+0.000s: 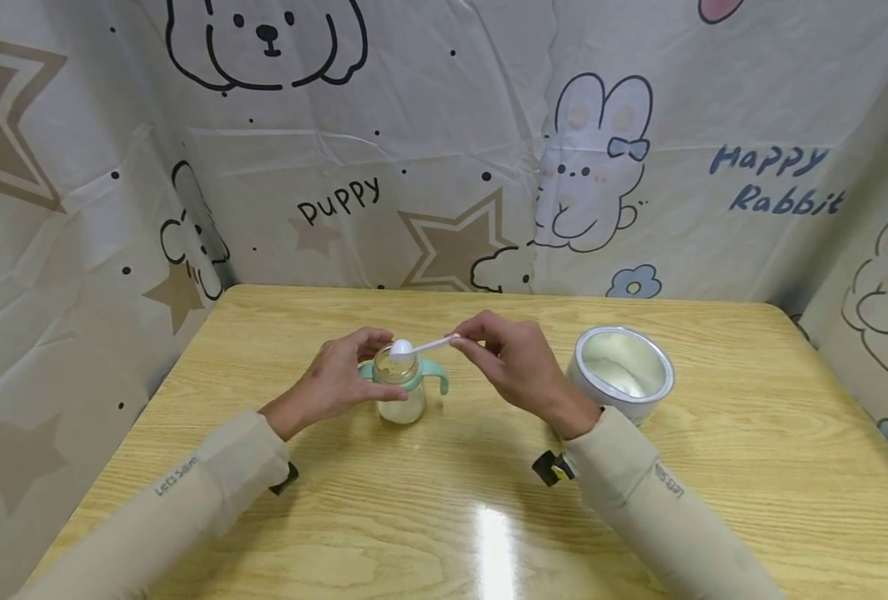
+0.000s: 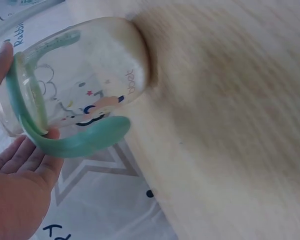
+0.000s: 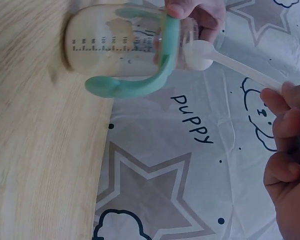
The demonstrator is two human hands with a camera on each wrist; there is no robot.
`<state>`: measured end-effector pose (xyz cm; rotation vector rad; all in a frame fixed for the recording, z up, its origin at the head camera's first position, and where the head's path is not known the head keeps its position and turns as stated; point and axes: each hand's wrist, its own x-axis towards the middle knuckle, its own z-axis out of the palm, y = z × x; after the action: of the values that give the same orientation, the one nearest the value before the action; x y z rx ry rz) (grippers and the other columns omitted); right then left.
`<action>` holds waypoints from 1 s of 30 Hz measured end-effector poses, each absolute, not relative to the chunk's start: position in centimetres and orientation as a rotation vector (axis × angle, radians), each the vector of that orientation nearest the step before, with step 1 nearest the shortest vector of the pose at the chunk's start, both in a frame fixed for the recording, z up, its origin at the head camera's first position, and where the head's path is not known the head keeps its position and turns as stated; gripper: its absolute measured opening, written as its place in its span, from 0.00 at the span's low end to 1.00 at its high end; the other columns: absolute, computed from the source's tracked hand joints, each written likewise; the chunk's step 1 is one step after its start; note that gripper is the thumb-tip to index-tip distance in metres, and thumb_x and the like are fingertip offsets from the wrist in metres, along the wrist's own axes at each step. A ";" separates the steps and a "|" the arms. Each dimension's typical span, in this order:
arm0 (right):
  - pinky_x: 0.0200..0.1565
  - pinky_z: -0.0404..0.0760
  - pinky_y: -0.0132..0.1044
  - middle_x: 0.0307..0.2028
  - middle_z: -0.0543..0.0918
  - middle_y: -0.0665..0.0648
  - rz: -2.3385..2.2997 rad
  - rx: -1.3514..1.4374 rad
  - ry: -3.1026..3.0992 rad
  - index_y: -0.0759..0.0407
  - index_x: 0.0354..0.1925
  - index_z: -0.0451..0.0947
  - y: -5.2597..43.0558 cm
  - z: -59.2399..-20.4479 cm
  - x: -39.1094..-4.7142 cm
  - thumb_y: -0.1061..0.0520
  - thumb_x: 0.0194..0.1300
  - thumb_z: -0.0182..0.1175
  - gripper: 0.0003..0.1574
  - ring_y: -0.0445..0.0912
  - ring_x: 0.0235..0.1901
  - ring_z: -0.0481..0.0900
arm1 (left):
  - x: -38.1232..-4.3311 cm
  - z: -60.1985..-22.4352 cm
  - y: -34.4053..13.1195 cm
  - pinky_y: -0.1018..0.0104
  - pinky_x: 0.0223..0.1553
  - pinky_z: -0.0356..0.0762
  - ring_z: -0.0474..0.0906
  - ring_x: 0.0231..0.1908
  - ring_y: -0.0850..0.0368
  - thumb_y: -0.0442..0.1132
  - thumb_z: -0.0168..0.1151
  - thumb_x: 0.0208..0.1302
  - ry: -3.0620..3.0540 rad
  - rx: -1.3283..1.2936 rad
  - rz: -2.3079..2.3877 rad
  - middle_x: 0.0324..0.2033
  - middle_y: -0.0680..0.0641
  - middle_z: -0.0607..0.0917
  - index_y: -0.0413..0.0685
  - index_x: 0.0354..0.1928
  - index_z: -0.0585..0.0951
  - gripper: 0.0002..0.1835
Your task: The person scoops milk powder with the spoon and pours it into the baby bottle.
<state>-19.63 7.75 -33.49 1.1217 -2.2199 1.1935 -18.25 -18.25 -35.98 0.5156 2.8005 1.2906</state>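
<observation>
A clear baby bottle [image 1: 402, 410] with a green two-handled collar stands upright on the table, with pale contents at its bottom. My left hand [image 1: 331, 375] holds it round the neck, thumb on the near side and fingers behind. Printed measuring marks show on the bottle [image 3: 110, 48] in the right wrist view. Between thumb and fingertips, my right hand [image 1: 519, 362] pinches the thin handle of a white scoop [image 1: 402, 350]. The scoop's bowl is at the bottle's open mouth; whether it touches the rim I cannot tell. What the bowl holds is unclear.
Right of my right hand stands an open white tub [image 1: 585, 379] with a silvery rim and pale powder inside. The wooden table [image 1: 383, 508] meets a printed cloth [image 1: 428, 167] at its back, with more cloth at both sides.
</observation>
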 end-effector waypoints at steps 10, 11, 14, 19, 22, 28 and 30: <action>0.22 0.71 0.28 0.32 0.89 0.58 1.495 0.766 -2.282 0.65 0.41 0.83 9.3 -32.2 -18.9 0.63 0.68 0.65 0.05 0.37 0.22 0.78 | -19.0 -34.6 -17.1 0.52 0.63 0.73 0.77 0.59 0.42 0.38 0.84 0.43 2.781 0.620 1.352 0.57 0.39 0.81 0.33 0.61 0.73 0.43; 0.23 0.72 0.28 0.33 0.89 0.59 1.512 0.748 -2.284 0.65 0.41 0.83 9.5 -32.0 -18.8 0.63 0.68 0.64 0.05 0.37 0.23 0.79 | -19.0 -34.5 -17.1 0.52 0.64 0.73 0.76 0.59 0.42 0.39 0.84 0.43 2.782 0.623 1.347 0.57 0.38 0.81 0.33 0.62 0.73 0.43; 0.25 0.73 0.28 0.35 0.89 0.60 1.540 0.712 -2.289 0.66 0.42 0.82 10.1 -31.8 -18.7 0.64 0.69 0.63 0.06 0.37 0.25 0.80 | -19.2 -34.4 -16.8 0.52 0.64 0.72 0.75 0.61 0.41 0.40 0.84 0.44 2.777 0.631 1.336 0.59 0.38 0.80 0.32 0.63 0.72 0.44; 0.28 0.75 0.26 0.35 0.89 0.61 1.558 0.644 -2.291 0.68 0.42 0.82 11.0 -31.4 -18.5 0.63 0.70 0.62 0.07 0.35 0.28 0.82 | -19.3 -34.0 -16.4 0.54 0.65 0.72 0.74 0.62 0.42 0.41 0.84 0.43 2.765 0.639 1.338 0.60 0.39 0.79 0.34 0.64 0.72 0.45; 0.31 0.77 0.25 0.36 0.89 0.62 1.565 0.605 -2.293 0.69 0.42 0.81 11.6 -31.1 -18.4 0.63 0.70 0.62 0.07 0.35 0.29 0.82 | -19.4 -33.7 -16.1 0.54 0.65 0.72 0.75 0.61 0.43 0.41 0.84 0.43 2.762 0.648 1.347 0.60 0.39 0.79 0.35 0.64 0.72 0.45; 0.30 0.75 0.26 0.36 0.89 0.62 1.562 0.534 -2.308 0.68 0.42 0.82 13.0 -30.4 -18.2 0.61 0.70 0.63 0.08 0.37 0.27 0.80 | -19.5 -33.3 -15.3 0.55 0.65 0.71 0.74 0.62 0.44 0.41 0.84 0.44 2.747 0.654 1.367 0.61 0.40 0.78 0.36 0.64 0.72 0.45; 0.29 0.75 0.25 0.36 0.89 0.63 1.547 0.514 -2.311 0.68 0.42 0.82 13.5 -30.3 -18.1 0.61 0.70 0.63 0.09 0.36 0.27 0.81 | -19.6 -33.2 -15.0 0.55 0.66 0.71 0.74 0.63 0.45 0.41 0.84 0.44 2.735 0.659 1.381 0.61 0.40 0.78 0.36 0.65 0.72 0.45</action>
<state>-18.13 13.51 -30.28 0.5142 -2.3114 1.5470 -19.61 -14.99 -33.22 0.6594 2.7347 1.3814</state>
